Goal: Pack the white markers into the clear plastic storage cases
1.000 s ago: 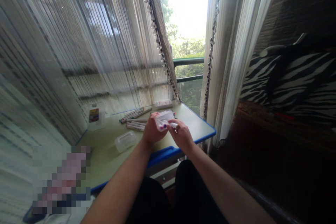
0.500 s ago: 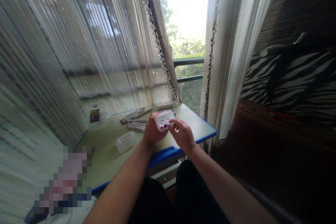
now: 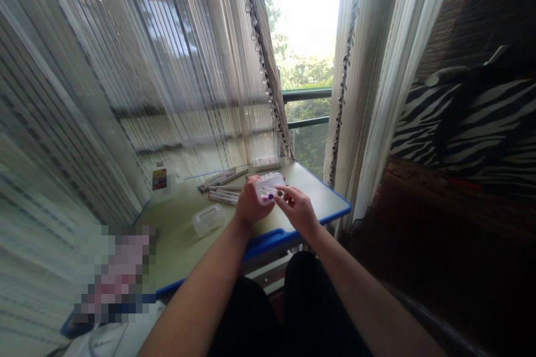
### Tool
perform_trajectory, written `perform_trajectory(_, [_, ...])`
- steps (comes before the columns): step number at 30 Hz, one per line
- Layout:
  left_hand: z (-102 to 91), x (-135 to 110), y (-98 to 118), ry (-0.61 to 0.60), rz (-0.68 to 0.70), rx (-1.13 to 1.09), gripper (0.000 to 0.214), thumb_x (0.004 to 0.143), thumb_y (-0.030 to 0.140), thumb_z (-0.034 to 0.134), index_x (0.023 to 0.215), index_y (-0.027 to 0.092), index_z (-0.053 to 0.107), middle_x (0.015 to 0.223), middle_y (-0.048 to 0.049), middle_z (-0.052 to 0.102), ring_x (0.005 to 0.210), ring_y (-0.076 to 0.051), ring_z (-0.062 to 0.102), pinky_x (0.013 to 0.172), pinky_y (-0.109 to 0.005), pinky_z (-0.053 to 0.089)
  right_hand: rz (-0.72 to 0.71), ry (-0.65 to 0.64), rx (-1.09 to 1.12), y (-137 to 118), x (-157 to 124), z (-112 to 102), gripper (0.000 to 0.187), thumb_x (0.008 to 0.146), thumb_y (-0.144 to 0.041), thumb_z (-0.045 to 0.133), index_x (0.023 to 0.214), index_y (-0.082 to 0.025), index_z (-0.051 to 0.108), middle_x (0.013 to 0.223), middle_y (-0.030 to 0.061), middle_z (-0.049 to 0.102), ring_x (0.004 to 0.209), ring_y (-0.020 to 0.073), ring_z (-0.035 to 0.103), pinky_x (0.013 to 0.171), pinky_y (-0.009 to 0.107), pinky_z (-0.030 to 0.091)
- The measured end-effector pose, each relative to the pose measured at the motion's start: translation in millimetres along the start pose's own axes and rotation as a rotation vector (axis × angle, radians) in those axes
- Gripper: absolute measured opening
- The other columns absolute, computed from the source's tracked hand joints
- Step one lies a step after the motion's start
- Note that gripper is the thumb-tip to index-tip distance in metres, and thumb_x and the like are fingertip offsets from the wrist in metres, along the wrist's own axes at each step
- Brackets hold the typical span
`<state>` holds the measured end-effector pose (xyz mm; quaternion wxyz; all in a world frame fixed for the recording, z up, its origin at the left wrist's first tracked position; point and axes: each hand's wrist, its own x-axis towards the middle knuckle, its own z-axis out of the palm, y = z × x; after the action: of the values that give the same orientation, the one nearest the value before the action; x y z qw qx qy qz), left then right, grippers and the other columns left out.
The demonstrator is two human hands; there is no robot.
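My left hand (image 3: 250, 207) is wrapped round a clear plastic box (image 3: 273, 178) and holds it tilted above the table. White markers with pink and purple ends (image 3: 270, 197) lie inside it. At the box's right side, my right hand (image 3: 301, 213) pinches a marker with a brownish end (image 3: 280, 193); its fingers hide much of that marker. Loose white markers (image 3: 224, 196) are spread on the table behind my left hand. A clear plastic lid or shallow box (image 3: 208, 220) lies to the left of my left forearm.
The pale table (image 3: 180, 256) has a blue edge. At its back left stands a clear container with a coloured label (image 3: 159, 179); another clear case (image 3: 266, 163) lies at the back. String curtains (image 3: 201, 95) hang along the table's far side. My knees are below the front edge.
The view has shifted, so the table and hands appear slightly further right. My right fingers are a little further from the box's middle, and a brownish marker end now shows between them.
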<state>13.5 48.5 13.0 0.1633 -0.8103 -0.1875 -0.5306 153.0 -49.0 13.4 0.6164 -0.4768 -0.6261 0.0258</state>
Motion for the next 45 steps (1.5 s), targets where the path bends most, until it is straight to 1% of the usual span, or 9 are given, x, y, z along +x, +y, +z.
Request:
perform_trajectory(9, [2.5,-0.7,-3.7,0.030,0.030,-0.029,0.068,0.067,0.039,0.064,0.122,0.014,0.031,0.109,-0.0170,0.054,0.100,-0.030,0.059,0.081,-0.043,0.053,-0.066,0.051,-0.111,-2.0,-1.0,1.7,0.018,0.086,-0.026,0.053,0.093,-0.018,0.068,0.069,-0.0003,0.054,0.056,0.0105,0.048,0.061,0.023,0.044])
perform_trajectory(13, [2.5,0.0,-3.1,0.040,0.035,-0.034,0.067,0.066,0.036,0.063,0.121,0.014,0.031,0.108,-0.0175,0.054,0.099,-0.030,0.060,0.079,-0.043,0.054,-0.053,0.081,-0.136,-2.4,-0.1,1.0,0.015,0.084,-0.025,0.055,0.090,-0.017,0.067,0.066,-0.0007,0.054,0.057,0.0113,0.049,0.061,0.024,0.044])
perform_trajectory(21, [2.2,0.9,-2.1,0.028,0.028,-0.035,0.067,0.067,0.037,0.064,0.121,0.015,0.031,0.108,-0.0176,0.054,0.100,-0.031,0.059,0.079,-0.044,0.054,-0.041,0.078,-0.201,-2.0,-1.9,3.9,0.013,0.084,-0.026,0.057,0.089,-0.018,0.065,0.063,-0.0013,0.055,0.056,0.0120,0.049,0.061,0.024,0.043])
perform_trajectory(28, [1.1,1.9,-0.1,0.039,0.037,-0.025,0.066,0.069,0.038,0.064,0.122,0.014,0.031,0.107,-0.0176,0.054,0.099,-0.029,0.060,0.077,-0.042,0.054,-0.048,0.077,-0.381,-8.1,2.6,-1.2,0.021,0.085,-0.035,0.056,0.076,-0.018,0.062,0.065,0.0006,0.054,0.061,0.0141,0.051,0.061,0.025,0.041])
perform_trajectory(30, [0.8,2.2,0.7,0.052,0.025,-0.013,0.065,0.071,0.039,0.063,0.122,0.014,0.030,0.107,-0.0166,0.054,0.097,-0.028,0.061,0.076,-0.042,0.055,-0.062,0.061,-0.385,-10.4,3.2,-3.0,0.017,0.083,-0.034,0.058,0.082,-0.017,0.062,0.067,0.0007,0.054,0.063,0.0146,0.052,0.062,0.025,0.042])
perform_trajectory(33, [0.5,2.2,0.8,0.052,0.026,-0.014,0.065,0.071,0.039,0.062,0.122,0.015,0.030,0.107,-0.0168,0.053,0.097,-0.028,0.061,0.075,-0.042,0.055,-0.089,0.010,-0.356,-13.1,3.8,-4.9,0.013,0.080,-0.025,0.059,0.091,-0.018,0.063,0.069,-0.0001,0.054,0.064,0.0142,0.053,0.064,0.024,0.043])
perform_trajectory(37, [0.1,1.6,-0.1,0.032,0.034,-0.026,0.068,0.069,0.040,0.063,0.123,0.015,0.029,0.108,-0.0172,0.053,0.099,-0.029,0.060,0.077,-0.043,0.055,-0.085,-0.033,-0.349,-13.6,5.8,-5.5,0.008,0.080,-0.021,0.058,0.083,-0.019,0.066,0.067,-0.0004,0.053,0.062,0.0133,0.053,0.063,0.023,0.042])
perform_trajectory(41, [0.2,1.3,0.3,0.046,0.020,-0.011,0.070,0.069,0.040,0.064,0.124,0.015,0.029,0.109,-0.0180,0.053,0.100,-0.030,0.060,0.078,-0.044,0.054,-0.074,-0.012,-0.348,-10.6,6.8,-5.5,0.012,0.081,-0.027,0.060,0.084,-0.018,0.065,0.068,0.0005,0.055,0.063,0.0139,0.053,0.065,0.025,0.043])
perform_trajectory(45, [0.6,1.2,0.7,0.050,0.030,-0.007,0.068,0.071,0.040,0.062,0.125,0.015,0.029,0.109,-0.0172,0.053,0.099,-0.029,0.060,0.076,-0.043,0.055,-0.072,-0.003,-0.347,-10.2,4.5,-6.4,0.021,0.079,-0.027,0.062,0.097,-0.016,0.064,0.070,0.0010,0.056,0.065,0.0146,0.054,0.066,0.025,0.045])
